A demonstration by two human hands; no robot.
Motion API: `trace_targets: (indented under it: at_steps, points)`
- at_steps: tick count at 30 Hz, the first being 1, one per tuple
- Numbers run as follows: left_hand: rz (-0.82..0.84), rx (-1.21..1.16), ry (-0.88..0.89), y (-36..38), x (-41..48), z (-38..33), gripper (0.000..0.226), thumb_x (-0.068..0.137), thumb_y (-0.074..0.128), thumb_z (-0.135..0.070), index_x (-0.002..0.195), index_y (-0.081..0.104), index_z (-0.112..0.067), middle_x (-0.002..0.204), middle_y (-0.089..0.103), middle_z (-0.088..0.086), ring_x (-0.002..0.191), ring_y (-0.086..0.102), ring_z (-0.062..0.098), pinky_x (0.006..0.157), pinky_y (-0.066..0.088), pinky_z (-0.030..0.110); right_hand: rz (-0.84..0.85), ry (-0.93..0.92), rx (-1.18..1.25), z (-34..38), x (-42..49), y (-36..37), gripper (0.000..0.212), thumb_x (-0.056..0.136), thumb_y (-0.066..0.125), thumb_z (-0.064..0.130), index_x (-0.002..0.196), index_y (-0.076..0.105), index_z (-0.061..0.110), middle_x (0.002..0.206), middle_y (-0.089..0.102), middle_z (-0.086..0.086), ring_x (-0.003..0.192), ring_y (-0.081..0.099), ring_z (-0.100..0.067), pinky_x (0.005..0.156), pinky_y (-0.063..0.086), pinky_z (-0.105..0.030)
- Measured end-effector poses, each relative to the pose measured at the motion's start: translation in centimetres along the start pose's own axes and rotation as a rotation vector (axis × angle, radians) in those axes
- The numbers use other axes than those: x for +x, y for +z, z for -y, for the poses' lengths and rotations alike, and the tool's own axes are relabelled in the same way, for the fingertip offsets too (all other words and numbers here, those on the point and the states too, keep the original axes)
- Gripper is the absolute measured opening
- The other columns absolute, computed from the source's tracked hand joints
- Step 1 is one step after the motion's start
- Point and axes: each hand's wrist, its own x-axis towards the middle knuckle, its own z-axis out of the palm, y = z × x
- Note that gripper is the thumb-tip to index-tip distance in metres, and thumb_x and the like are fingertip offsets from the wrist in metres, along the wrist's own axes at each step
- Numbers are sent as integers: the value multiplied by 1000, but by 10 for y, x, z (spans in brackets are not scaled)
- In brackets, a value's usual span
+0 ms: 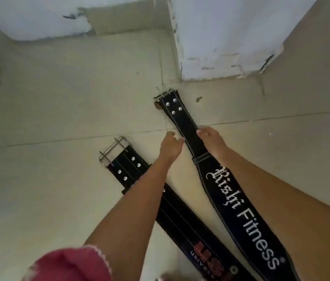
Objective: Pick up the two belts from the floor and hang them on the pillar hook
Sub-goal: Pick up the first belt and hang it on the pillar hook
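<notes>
Reaching centre frame | left hand [170, 144] and right hand [210, 136] are closing fingers around lettered belt [241, 209], grip uncertain | buckled belt [127, 165] is lying lower left | hanging pending, hook unseen

A single view is given, taken from a head-worn wide-angle camera aimed steeply down and forward at the tiled floor [58, 110]; both forearms are seen close below it, the pillar base [221, 47] farther ahead
</notes>
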Motion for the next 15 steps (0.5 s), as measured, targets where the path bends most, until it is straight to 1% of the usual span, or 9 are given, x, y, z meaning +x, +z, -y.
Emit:
trace_targets:
  at_steps: [2,3,5,7,8,10,11,12,15]
  points:
    - [-116,-18,96,11,30,-3,46,94,48,-17,135,36,-2,133,50,19,121,50,34,102,41,44,25,-10,25,-10,28,9,48,97,40,27,139,35,6,146,38,-14,133,38,-28,108,30,-36]
    - [-150,-99,113,14,47,-6,41,94,46,-15,132,38,-2,127,54,19,117,53,35,99,44,45,34,-7,50,-15,40,13,49,97,41,28,140,34,6,145,39,-14,132,40,-27,106,32,-35]
    - [-140,-370,100,19,66,-12,33,95,43,-9,127,45,-2,118,59,16,108,60,32,94,50,45,69,-25,79,-21,49,17,44,96,42,27,134,40,5,132,51,-10,115,51,-24,92,41,-31]
    - [-124,-569,72,19,65,-18,30,97,43,-8,125,50,-1,118,61,17,102,61,31,89,52,43,64,-27,155,-18,42,12,38,96,42,26,127,47,6,114,55,-7,99,54,-19,81,43,-27]
    - [-123,-620,45,16,53,-25,30,97,43,-9,124,51,1,117,61,17,99,61,30,86,53,42,29,-2,214,-9,32,6,34,96,43,26,122,53,7,106,57,-7,94,55,-18,76,45,-26]
    - [-94,-698,9,6,19,-40,30,97,46,-10,123,52,3,109,62,15,89,62,27,75,55,37,-29,58,352,11,6,-13,23,91,48,26,101,64,13,90,62,-6,83,59,-22,66,49,-25]
    - [-73,-735,-15,-1,-8,-51,30,96,47,-9,123,53,4,105,61,14,84,62,25,70,55,34,-49,71,364,25,-13,-23,20,88,50,29,90,65,16,84,63,-7,78,60,-24,67,50,-28]
    - [-58,-750,-37,-10,-39,-63,29,96,48,-8,122,53,4,104,61,13,80,61,23,65,55,30,-53,80,360,41,-39,-34,20,87,52,31,85,65,17,84,64,-8,76,60,-25,70,51,-33]
    - [-19,-707,-55,-38,-160,-114,26,95,49,-7,118,56,3,101,62,12,77,62,20,57,56,25,-49,141,380,98,-143,-80,27,83,56,38,81,67,13,91,69,-17,78,64,-30,79,54,-46]
